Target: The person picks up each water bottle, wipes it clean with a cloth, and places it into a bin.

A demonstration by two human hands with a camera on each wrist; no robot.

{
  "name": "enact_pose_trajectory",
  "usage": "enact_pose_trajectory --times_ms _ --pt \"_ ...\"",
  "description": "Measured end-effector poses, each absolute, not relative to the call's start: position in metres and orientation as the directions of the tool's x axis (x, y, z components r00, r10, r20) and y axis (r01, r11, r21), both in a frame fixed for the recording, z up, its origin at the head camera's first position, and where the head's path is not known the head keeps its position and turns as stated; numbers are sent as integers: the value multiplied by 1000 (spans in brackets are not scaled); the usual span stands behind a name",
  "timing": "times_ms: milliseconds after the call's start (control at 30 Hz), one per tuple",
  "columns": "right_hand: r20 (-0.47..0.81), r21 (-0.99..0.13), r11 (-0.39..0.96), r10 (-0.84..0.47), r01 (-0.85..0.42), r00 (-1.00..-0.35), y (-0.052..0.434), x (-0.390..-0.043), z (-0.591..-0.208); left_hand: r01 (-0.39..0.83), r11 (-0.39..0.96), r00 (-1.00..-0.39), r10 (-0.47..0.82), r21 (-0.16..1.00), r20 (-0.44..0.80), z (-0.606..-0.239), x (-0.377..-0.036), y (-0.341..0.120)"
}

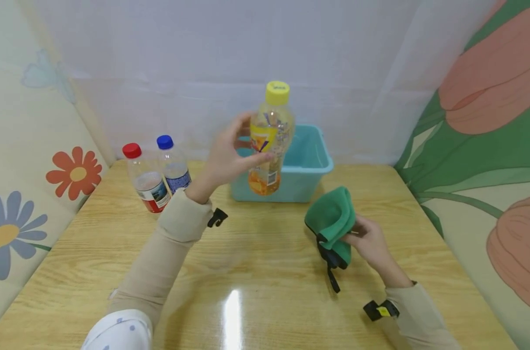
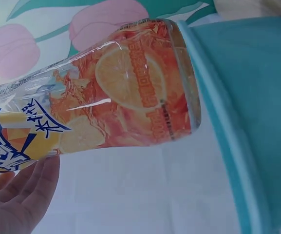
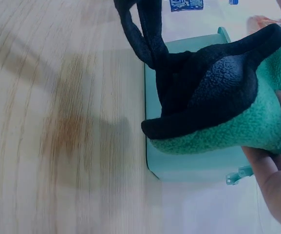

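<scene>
I see the left hand (image 1: 230, 155) gripping a clear orange-drink bottle (image 1: 268, 141) with a yellow cap (image 1: 277, 92), fingers and thumb curled around its labelled middle. The bottle is upright, lifted off the wooden table (image 1: 116, 253), in front of a teal plastic bin (image 1: 310, 165) that stands at the table's far edge. The right hand (image 1: 370, 240) pinches a folded green cloth with black trim (image 1: 332, 223), held just above the table, near the bin. At far left stand a red-capped bottle (image 1: 146, 179) and a blue-capped bottle (image 1: 172, 165), just beside each other.
</scene>
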State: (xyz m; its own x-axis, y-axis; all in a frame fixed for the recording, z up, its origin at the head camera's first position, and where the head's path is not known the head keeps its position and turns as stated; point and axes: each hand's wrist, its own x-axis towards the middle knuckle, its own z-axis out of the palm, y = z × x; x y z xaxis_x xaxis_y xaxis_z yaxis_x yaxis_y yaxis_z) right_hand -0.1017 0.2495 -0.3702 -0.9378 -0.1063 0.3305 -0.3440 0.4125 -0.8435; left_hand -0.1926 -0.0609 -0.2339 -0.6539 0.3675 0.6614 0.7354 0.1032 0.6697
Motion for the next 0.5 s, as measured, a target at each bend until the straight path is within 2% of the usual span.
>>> enact_pose_trajectory --times_ms 233,500 --pt "336 -841 415 -102 -347 -936 252 -101 -370 741 170 -666 316 650 676 -210 -208 -62" --pt "352 -834 418 -101 -361 -931 253 -101 -371 684 228 -729 222 693 647 -208 -226 -61"
